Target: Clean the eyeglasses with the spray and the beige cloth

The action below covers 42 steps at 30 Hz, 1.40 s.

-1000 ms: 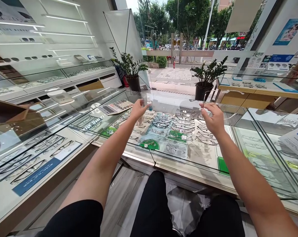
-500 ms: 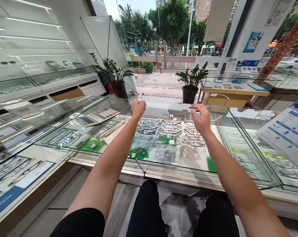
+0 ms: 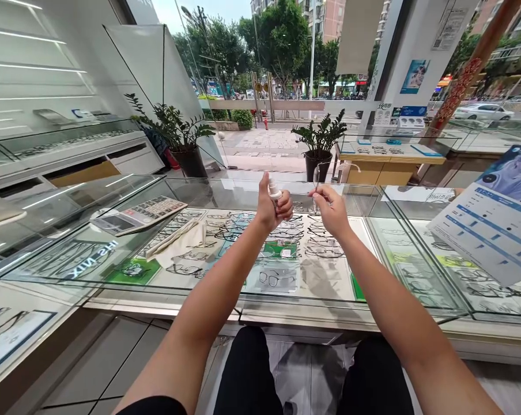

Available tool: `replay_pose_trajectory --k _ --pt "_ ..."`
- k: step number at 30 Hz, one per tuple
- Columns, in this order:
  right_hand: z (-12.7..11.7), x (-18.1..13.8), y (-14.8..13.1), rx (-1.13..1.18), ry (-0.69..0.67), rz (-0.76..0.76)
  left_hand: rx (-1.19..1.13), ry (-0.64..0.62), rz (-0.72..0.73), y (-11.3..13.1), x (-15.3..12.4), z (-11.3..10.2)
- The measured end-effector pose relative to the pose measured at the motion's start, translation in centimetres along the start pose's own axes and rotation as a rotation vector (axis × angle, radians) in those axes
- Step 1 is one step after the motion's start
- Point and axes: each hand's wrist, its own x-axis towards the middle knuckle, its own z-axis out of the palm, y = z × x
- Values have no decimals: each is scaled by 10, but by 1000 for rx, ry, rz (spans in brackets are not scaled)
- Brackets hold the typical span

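My left hand (image 3: 274, 207) is wrapped round a small spray bottle (image 3: 274, 188), its white nozzle standing above the fist and the thumb raised beside it. Just to the right, my right hand (image 3: 332, 208) pinches a pair of eyeglasses (image 3: 316, 176), held up nearly edge-on, with a temple arm reaching right above the fingers. Both hands are over the glass display counter (image 3: 238, 300), close to each other but apart. Below the glass lie rows of eyeglasses (image 3: 282, 229). Most of the bottle's body is hidden in my palm.
On the counter to the left lie a large calculator (image 3: 142, 214) and a cream cloth (image 3: 178, 241). A printed blue-and-white sheet (image 3: 489, 222) stands at the right. Potted plants (image 3: 318, 141) are beyond the counter, before the glass front.
My left hand has moved right with the spray bottle, and its thumb is now up. My right hand has come slightly left with the eyeglasses, narrowing the gap. The view has shifted right.
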Motion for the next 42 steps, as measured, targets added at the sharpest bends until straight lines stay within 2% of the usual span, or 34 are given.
replay_pose_trajectory --k 7,10,15,20,29,38,42 --pt "10 -5 -8 240 -161 183 232 255 225 -22 3 -4" --pt "12 -7 -10 290 -194 211 311 316 244 -29 2 -3" --pt "15 -12 -18 277 -225 223 267 416 189 -26 -1 3" --pt "20 -17 -24 296 -275 235 350 434 251 -23 -4 5" --pt "24 -22 -25 347 -310 279 580 452 390 -38 -1 -8" --pt "22 -21 -26 337 -331 288 542 382 397 -37 1 -7" --pt "22 -21 -26 349 -329 294 525 392 418 -36 0 -8"
